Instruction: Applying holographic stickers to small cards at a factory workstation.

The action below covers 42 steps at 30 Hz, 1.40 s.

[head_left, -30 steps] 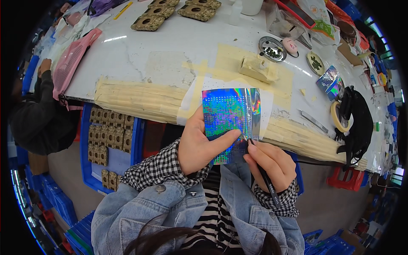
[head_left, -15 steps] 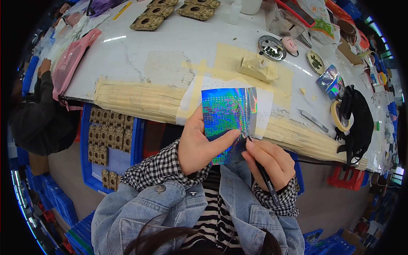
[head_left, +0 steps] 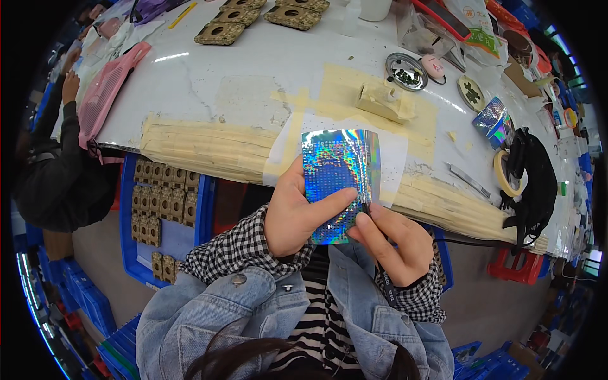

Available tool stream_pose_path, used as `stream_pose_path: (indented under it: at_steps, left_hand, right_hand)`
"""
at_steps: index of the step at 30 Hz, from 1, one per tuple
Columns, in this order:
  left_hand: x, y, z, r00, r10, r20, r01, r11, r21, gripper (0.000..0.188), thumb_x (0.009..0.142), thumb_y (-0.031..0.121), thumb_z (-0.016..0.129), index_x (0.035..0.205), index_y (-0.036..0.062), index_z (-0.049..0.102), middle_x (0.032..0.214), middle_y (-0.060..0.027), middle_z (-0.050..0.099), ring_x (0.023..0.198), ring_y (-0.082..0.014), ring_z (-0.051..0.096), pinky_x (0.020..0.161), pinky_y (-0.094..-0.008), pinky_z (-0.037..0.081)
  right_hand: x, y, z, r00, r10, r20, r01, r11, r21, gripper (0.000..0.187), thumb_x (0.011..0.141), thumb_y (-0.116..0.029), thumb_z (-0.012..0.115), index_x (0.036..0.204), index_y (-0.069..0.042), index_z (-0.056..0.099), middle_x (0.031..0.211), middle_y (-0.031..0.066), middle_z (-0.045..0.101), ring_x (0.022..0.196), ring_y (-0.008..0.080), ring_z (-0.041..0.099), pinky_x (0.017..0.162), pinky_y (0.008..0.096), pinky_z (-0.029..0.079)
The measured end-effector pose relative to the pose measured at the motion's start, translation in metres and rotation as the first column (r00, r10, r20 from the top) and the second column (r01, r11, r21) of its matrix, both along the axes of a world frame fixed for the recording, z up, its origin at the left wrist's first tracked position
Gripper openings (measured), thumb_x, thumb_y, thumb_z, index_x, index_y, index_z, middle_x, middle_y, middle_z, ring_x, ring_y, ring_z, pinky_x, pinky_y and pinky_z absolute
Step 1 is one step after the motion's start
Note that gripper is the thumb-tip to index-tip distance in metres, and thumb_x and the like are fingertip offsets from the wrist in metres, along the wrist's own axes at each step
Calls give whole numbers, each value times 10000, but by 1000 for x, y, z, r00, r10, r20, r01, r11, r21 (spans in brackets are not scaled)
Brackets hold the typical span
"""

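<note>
My left hand (head_left: 294,218) grips a shiny holographic sheet (head_left: 329,171) from its left side, with the thumb lying across its front. Rows of small marks cover the sheet, and its right edge is bent. In my right hand (head_left: 399,244) is a slim black tool that looks like tweezers (head_left: 389,290), mostly hidden behind the fingers. Its dark tip meets the sheet near the right edge, close to my left thumb. Whether the tip has caught anything is too small to tell. Beneath the sheet, white paper (head_left: 288,149) lies on the table.
A taped block (head_left: 384,103) stands beyond the paper. Rightward lie a round dish (head_left: 405,71) of small dark pieces, metal tweezers (head_left: 468,180) and a tape roll (head_left: 508,172). A blue tray (head_left: 130,247) of camouflage-patterned cases sits lower left. A co-worker's arm (head_left: 68,120) is far left.
My right fingers have shifted slightly left and the black tool has swung behind them. The sheet has tilted a little, changing its shine. The co-worker's hand has moved up.
</note>
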State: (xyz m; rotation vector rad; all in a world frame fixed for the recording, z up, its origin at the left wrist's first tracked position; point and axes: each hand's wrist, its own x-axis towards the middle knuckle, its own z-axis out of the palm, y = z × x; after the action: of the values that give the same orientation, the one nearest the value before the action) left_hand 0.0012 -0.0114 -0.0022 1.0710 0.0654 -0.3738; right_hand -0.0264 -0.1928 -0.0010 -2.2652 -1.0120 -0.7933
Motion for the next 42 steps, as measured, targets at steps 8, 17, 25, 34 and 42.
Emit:
stream_pose_path:
  at_steps: [8,17,25,34,42]
  left_hand:
    - [0,0,5,999,2,-39,-3,999,-33,420,833,-18,645,1216,-7,472,1067,-74,622,940,-125,617,825,-275,514]
    - [1,-1,2,1000,1,-31,-1,1000,-15,402,836,2,658,1195,-3,477,1046,-75,624,920,-120,618,801,-266,519]
    - [1,-1,5,999,1,-34,-2,1000,-30,398,840,-14,646,1199,-4,475,1055,-79,626,940,-129,621,815,-277,524]
    - [6,14,6,991,130,24,-129,991,-16,374,850,-45,618,1189,-18,464,1083,-115,627,939,-162,638,815,-302,536]
    - [8,24,9,968,245,50,-244,969,-26,338,845,-53,615,1155,-27,484,1030,-121,645,893,-174,652,793,-326,549]
  right_hand:
    - [2,-1,0,998,19,67,-16,999,-48,328,696,-113,788,978,21,685,858,95,611,804,235,648,682,305,573]
    - [2,-3,-1,996,33,80,-27,997,-73,326,695,-105,786,974,30,684,874,92,606,818,234,649,688,309,578]
    - [2,-5,3,999,29,32,-27,999,-39,344,679,-93,793,987,17,688,881,86,611,824,228,654,695,305,579]
    - [15,-21,-2,990,-142,-16,143,988,64,342,646,-38,799,968,7,694,834,97,619,716,236,649,608,315,551]
    - [38,-23,-21,973,-208,-97,215,974,66,345,636,-16,790,967,-30,692,806,102,627,675,233,622,577,314,505]
